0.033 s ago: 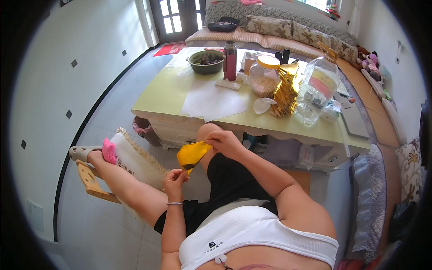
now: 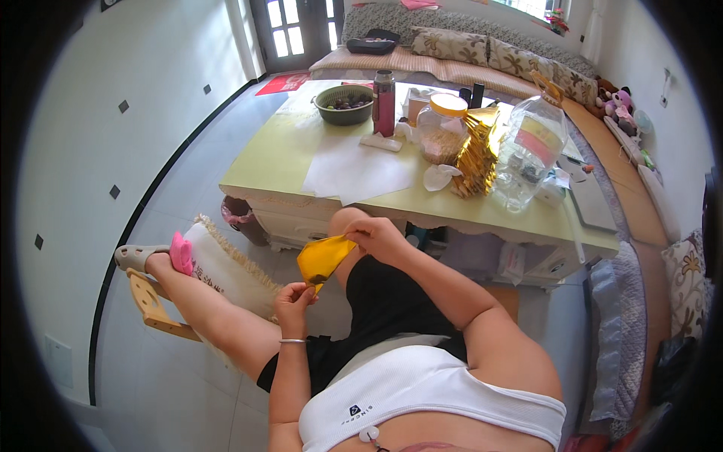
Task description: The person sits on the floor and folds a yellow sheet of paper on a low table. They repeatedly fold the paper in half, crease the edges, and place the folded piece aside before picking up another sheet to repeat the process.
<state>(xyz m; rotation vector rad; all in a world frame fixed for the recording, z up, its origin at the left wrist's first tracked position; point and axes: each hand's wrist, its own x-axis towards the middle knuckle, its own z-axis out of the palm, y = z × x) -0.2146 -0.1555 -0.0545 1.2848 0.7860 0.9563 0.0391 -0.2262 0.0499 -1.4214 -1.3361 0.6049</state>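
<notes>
A sheet of shiny gold foil paper (image 2: 322, 256), partly folded, is stretched between my two hands above my lap. My left hand (image 2: 294, 301) pinches its lower corner between thumb and fingers. Its upper right corner is in the fingertips of my right hand (image 2: 374, 235), which is raised near my bent knee. A dark patch shows on the lower part of the foil. Beyond my hands, on the table, a stack of gold folded foil pieces (image 2: 477, 154) leans beside a clear plastic jar (image 2: 443, 134) with a yellow lid.
The pale green table (image 2: 260, 162) bears a white paper sheet (image 2: 354, 169), a basket of dark round fruit (image 2: 343, 113), a purple flask (image 2: 383, 105) and a large clear bottle (image 2: 531, 147). A bin (image 2: 245, 218) stands by its left end. My foot is on a wooden stool (image 2: 154, 305).
</notes>
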